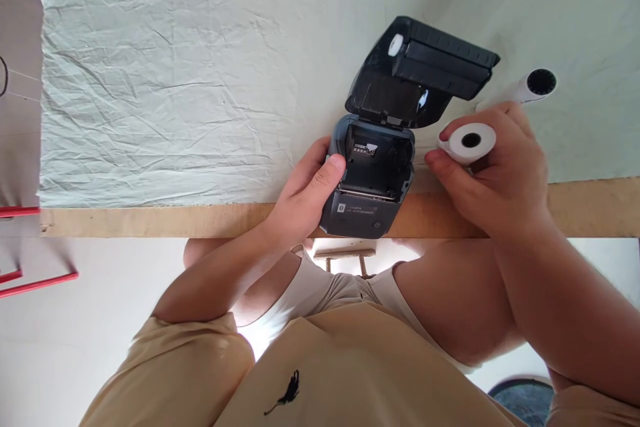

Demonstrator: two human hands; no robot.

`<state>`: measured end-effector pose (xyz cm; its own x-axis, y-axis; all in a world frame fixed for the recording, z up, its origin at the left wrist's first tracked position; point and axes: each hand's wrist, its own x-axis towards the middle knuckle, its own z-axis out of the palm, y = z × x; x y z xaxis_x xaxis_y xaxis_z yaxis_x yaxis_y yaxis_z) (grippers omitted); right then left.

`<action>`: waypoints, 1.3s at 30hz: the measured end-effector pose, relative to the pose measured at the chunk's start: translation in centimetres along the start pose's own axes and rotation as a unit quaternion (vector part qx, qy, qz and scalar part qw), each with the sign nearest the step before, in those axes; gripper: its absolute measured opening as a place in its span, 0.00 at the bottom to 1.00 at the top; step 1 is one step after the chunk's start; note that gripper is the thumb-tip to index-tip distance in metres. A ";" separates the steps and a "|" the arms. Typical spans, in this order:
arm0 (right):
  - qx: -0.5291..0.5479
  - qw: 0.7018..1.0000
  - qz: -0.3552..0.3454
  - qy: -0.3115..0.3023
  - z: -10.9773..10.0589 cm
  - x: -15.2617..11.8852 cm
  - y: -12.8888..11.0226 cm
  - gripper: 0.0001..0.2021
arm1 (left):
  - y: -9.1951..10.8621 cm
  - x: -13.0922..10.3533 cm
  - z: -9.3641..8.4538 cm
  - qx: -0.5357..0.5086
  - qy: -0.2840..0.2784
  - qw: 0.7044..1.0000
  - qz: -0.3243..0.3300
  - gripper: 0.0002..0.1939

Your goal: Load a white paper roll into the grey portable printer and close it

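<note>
My left hand (310, 187) grips the left side of a dark portable label printer (370, 177), its thumb on the rim of the paper bay. The printer's hinged lid (420, 73) is swung up, away from me, and the bay below it holds no roll. Close to the printer's right side, my right hand (505, 167) is closed around a white paper roll (473, 141) with a dark hollow core. The roll's loose end is at my thumb and forefinger. Behind that hand lies a second white roll (525, 90), partly hidden by it.
A wrinkled pale green cloth (175, 80) covers the table, leaving a bare wooden front edge (150, 221). Red metal bars (45, 283) stand at the left beside the table. Below the edge are my legs and a wooden stool (345, 255). A dark round object (523, 400) is at the lower right.
</note>
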<state>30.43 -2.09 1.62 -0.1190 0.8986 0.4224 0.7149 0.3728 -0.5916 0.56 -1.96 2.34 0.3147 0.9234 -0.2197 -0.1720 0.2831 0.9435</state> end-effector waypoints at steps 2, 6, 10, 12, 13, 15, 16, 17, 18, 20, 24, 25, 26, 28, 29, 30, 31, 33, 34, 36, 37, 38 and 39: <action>-0.032 0.999 -0.017 -0.012 0.0 -0.2 0.4 0.10 | 0.0 0.0 0.0 0.000 0.000 1.000 -0.001 0.34; -0.058 0.998 -0.003 -0.036 0.4 -0.6 1.2 0.19 | 0.1 -0.1 -0.2 0.016 -0.004 1.000 -0.012 0.37; -0.046 0.998 -0.017 -0.049 0.8 -0.9 0.7 0.24 | 0.2 -0.1 -0.1 -0.003 -0.007 1.000 -0.005 0.34; -0.027 0.999 -0.034 -0.017 0.6 -0.9 0.7 0.25 | 0.3 -0.2 0.0 -0.006 -0.007 1.000 -0.010 0.33; -0.017 0.999 -0.042 0.023 0.3 -0.9 1.0 0.24 | 0.4 -0.2 0.1 -0.004 -0.006 1.000 -0.015 0.33; -0.015 0.991 -0.053 0.124 -0.5 -0.7 2.5 0.22 | 0.6 -0.3 0.2 0.002 -0.003 1.000 -0.023 0.34; -0.028 0.982 -0.050 0.180 -1.0 -0.5 3.6 0.23 | 0.7 -0.3 0.3 0.005 -0.002 1.000 -0.025 0.35; -0.058 0.978 -0.043 0.195 -1.5 -0.3 4.8 0.25 | 0.7 -0.3 0.3 0.007 -0.001 1.000 -0.026 0.36; -0.085 0.975 -0.037 0.203 -2.0 -0.1 6.1 0.29 | 0.8 -0.3 0.3 0.009 0.001 1.000 -0.025 0.37; -0.123 0.983 0.003 0.136 -2.7 0.3 8.4 0.39 | 0.8 -0.3 0.2 0.013 -0.002 0.999 -0.029 0.38; -0.141 0.979 0.127 0.069 -2.2 1.0 10.7 0.39 | 0.8 -0.4 0.2 0.006 -0.008 0.999 -0.033 0.35; -0.135 0.977 0.148 0.076 -1.8 1.1 10.7 0.34 | 0.8 -0.4 0.2 0.003 -0.008 1.000 -0.029 0.35; -0.127 0.976 0.156 0.078 -1.5 1.1 10.5 0.29 | 0.8 -0.4 0.2 0.001 -0.007 1.000 -0.027 0.34; -0.102 0.981 0.143 0.077 -1.0 0.9 9.6 0.27 | 0.8 -0.4 0.3 0.002 -0.007 1.000 -0.026 0.34; -0.084 0.985 0.130 0.079 -1.0 0.7 9.1 0.30 | 0.8 -0.4 0.3 0.003 -0.005 1.000 -0.027 0.34; -0.066 0.988 0.113 0.077 -1.0 0.6 8.7 0.36 | 0.8 -0.4 0.3 0.003 -0.004 1.000 -0.028 0.34; -0.049 0.992 0.096 0.067 -1.0 0.4 8.3 0.41 | 0.7 -0.4 0.3 0.003 -0.002 1.000 -0.028 0.34; -0.042 0.997 0.063 0.025 -1.2 0.1 7.9 0.44 | 0.5 -0.3 0.3 0.001 0.000 1.000 -0.025 0.34; -0.055 0.997 0.051 0.001 -1.2 0.0 7.9 0.42 | 0.4 -0.2 0.2 -0.002 0.002 1.000 -0.022 0.34; -0.083 0.996 0.031 -0.030 -1.2 0.0 8.2 0.38 | 0.2 -0.1 0.2 -0.008 0.003 1.000 -0.018 0.35; -0.093 0.995 0.029 -0.033 -1.2 0.0 8.5 0.37 | 0.2 -0.1 0.2 -0.010 0.004 1.000 -0.017 0.36; -0.098 0.994 0.035 -0.034 -1.1 0.2 8.7 0.37 | 0.2 -0.1 0.2 -0.011 0.004 1.000 -0.019 0.36; -0.097 0.994 0.046 -0.033 -1.1 0.4 8.9 0.37 | 0.3 -0.1 0.2 -0.010 0.003 1.000 -0.022 0.36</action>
<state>37.56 1.33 -2.74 -0.0884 0.9424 0.3227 0.8429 0.2433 -0.4799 0.68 -2.01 2.68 0.3160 0.9115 -0.2632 -0.1771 0.3292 0.9275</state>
